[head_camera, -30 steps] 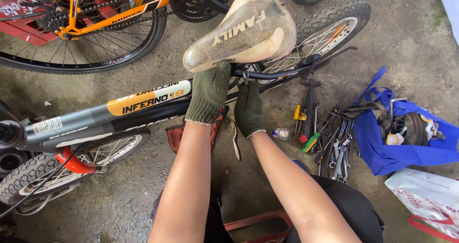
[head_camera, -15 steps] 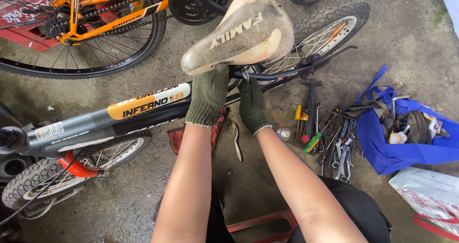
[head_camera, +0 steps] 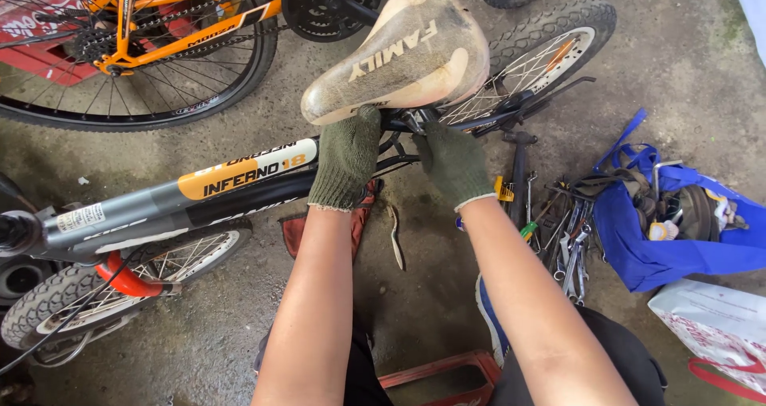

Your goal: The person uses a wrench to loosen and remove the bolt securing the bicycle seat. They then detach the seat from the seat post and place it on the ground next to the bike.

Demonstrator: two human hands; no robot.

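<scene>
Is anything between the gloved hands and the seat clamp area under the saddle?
Nothing visible. The left hand and right hand already rest on the bike frame directly beneath the saddle; the saddle overhangs and hides their fingertips.

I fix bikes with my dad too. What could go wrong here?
The left hand and right hand work right under the saddle, close to the rear wheel spokes, so a slip might pinch gloved fingers. Loose tools on the floor sit by the knee and could be knelt on.
</scene>
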